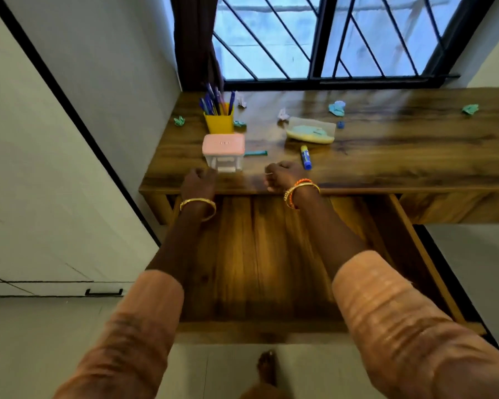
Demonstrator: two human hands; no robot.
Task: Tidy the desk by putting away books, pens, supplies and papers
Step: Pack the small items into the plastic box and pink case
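Fingers of left hand (198, 180) loosely curled, hold nothing, just beside pink organizer box (224, 152). Right hand (281, 175) fingers curled, pinch something thin, unclear what. We steady box with left, drop item in. Glue stick (306, 157) just right of right fingers; open drawer (260, 254) below wrists.

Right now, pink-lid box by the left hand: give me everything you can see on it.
The box is a small container with a salmon-pink lid and clear plastic walls, with what looks like a white drawer front low on its near face. It stands upright and closed near the desk's front edge, just in front of the yellow pen cup. A teal strip lies at its right side. The left hand reaches its lower left corner; contact is unclear. Contents cannot be made out.
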